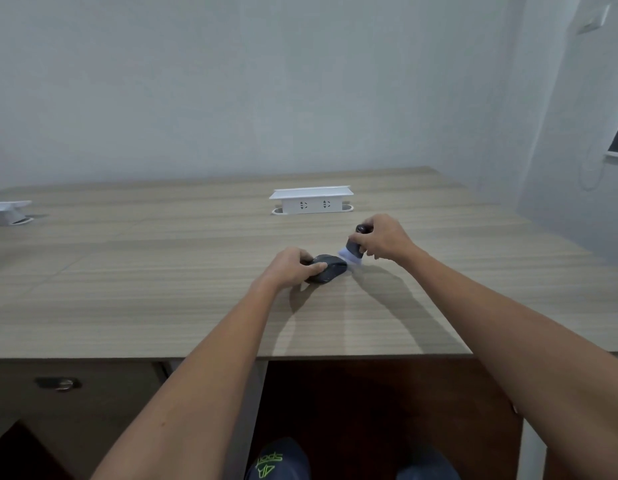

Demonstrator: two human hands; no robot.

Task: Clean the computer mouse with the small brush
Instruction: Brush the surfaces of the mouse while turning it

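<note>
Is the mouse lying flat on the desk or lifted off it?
Tilted: the left hand props the mouse up on the desk, its brush end raised.

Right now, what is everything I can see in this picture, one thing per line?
Computer mouse: one, dark grey, mid-desk, under left hand.
Small brush: one, dark handle, white bristles, touching the mouse's right end.
Socket box: one, white, raised at the desk's back.
Second socket box: one, white, far left edge.
Desk: one, light wood grain.
Drawer lock: one, metal, below desk front.
Left hand: grips mouse.
Right hand: grips brush.
</note>
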